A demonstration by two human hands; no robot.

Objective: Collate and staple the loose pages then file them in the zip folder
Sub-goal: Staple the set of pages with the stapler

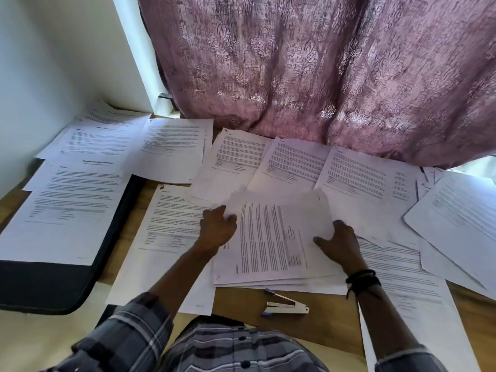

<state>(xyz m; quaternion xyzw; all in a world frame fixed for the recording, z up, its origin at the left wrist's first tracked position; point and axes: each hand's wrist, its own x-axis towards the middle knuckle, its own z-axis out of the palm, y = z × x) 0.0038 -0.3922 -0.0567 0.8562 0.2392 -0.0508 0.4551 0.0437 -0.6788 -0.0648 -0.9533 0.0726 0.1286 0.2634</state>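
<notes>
A stack of printed pages (273, 237) lies turned sideways in the middle of the wooden table. My left hand (217, 229) grips its left edge, and my right hand (338, 242) rests on its right part with the thumb on the top sheet. A silver stapler (287, 307) with blue ends lies open on the table just below the stack. The dark zip folder (53, 285) lies at the left, half covered by a printed sheet (64, 218). A stapled set (171, 237) lies under my left forearm.
Several loose printed pages (295, 165) are spread along the back and right of the table (268, 323). A pink patterned curtain (322, 65) hangs over the far edge. A white wall (40, 63) bounds the left side.
</notes>
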